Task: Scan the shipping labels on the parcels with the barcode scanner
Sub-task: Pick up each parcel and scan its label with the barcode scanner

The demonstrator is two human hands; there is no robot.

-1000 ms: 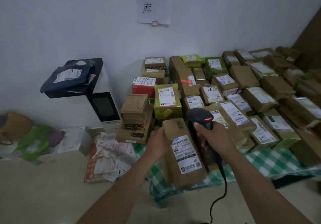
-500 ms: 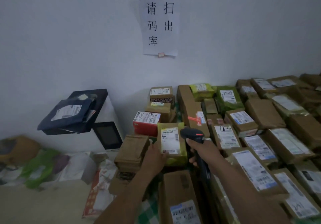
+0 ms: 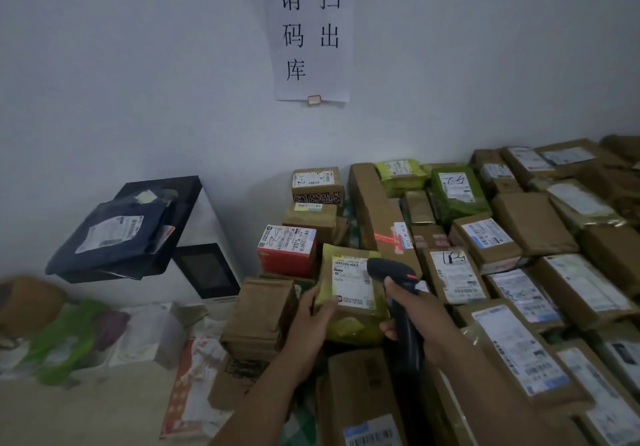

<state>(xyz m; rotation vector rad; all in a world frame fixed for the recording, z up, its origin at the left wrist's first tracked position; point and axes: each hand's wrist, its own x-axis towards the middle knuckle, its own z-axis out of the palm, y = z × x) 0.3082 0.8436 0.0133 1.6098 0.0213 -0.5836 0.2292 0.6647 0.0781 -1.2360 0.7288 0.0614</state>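
Shipping label (image 3: 351, 281) on the yellow-green parcel (image 3: 346, 326), gripped at its edge by the left hand (image 3: 310, 322), lies just left of the right hand (image 3: 417, 322) clutching the barcode scanner (image 3: 389, 270), whose nose should face that label squarely.

Matt black plastic scanner (image 3: 391, 274), glossy yellow-green parcel (image 3: 349, 321), white paper label (image 3: 351, 283)

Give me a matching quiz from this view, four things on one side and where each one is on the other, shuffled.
1 barcode scanner
2 yellow-green parcel
3 dark blue mailer bag
4 paper sign

A taped to the wall
B gripped by the right hand
C on top of the white machine
D held by the left hand

Pairs: 1-B, 2-D, 3-C, 4-A
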